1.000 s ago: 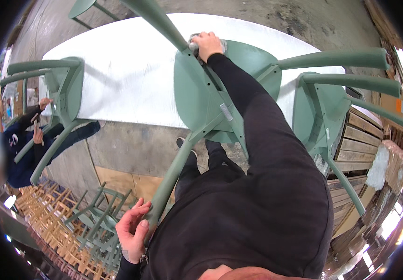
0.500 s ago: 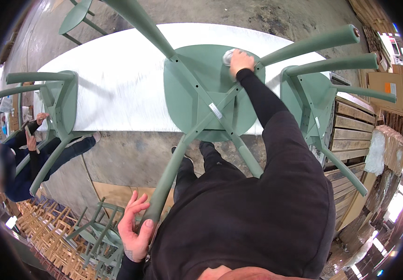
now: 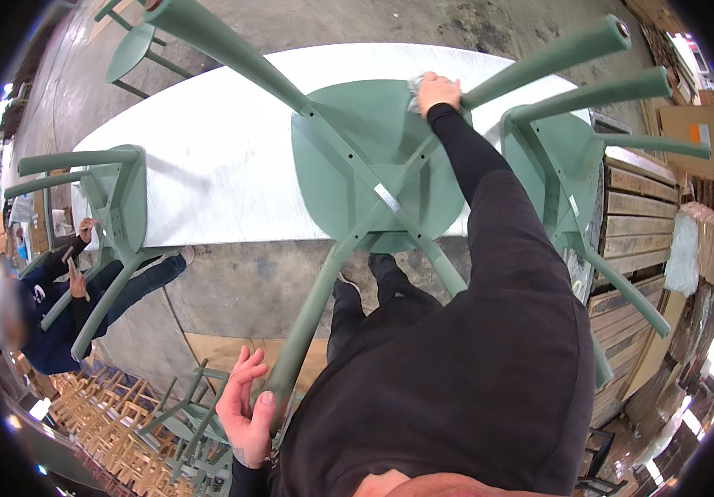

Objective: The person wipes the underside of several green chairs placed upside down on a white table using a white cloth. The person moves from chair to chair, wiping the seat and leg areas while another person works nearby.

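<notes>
Right grip (image 3: 441,91) clutches a pale wad (image 3: 415,93) on the green chair (image 3: 340,182) beneath; pressure could shift it, left grip (image 3: 249,402) loose.

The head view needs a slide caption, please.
Right hand holding a pale wad at an upturned green chair, left hand at one leg.

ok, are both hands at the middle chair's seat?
No, only the right hand is at the middle chair's seat; the left hand is by a chair leg.
</notes>
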Available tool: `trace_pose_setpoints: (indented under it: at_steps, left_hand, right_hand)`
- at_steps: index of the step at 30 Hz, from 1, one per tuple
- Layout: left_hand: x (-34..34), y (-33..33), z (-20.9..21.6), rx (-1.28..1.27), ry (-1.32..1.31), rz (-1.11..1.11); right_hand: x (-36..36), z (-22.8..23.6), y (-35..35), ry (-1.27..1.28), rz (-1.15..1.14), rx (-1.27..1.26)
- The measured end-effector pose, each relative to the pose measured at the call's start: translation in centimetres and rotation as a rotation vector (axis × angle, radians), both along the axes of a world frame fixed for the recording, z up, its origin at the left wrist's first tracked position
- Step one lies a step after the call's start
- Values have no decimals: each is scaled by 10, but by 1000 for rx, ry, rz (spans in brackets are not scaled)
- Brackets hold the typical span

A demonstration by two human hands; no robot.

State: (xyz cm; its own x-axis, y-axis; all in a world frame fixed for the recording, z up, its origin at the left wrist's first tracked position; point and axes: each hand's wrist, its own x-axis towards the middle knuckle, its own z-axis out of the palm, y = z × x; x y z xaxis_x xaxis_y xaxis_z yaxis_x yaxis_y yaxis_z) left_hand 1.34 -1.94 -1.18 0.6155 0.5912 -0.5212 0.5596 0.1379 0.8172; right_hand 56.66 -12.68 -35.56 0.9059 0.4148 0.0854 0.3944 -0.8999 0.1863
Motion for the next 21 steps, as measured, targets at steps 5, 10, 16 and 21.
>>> trace_pose_setpoints:
  at_steps: [5, 10, 16, 21]
  left_hand:
    - [8, -8, 3, -10, 44, 58]
    - [5, -7, 5, -26, 1, 104]
    - [7, -5, 4, -14, 43, 126]
    - [5, -6, 2, -20, 38, 95]
  right_hand:
    - [-121, -16, 28, 448, 356, 196]
    - [-25, -9, 10, -6, 293, 42]
    - [-29, -13, 30, 207, -166, 196]
    - [-139, 4, 11, 533, 287, 299]
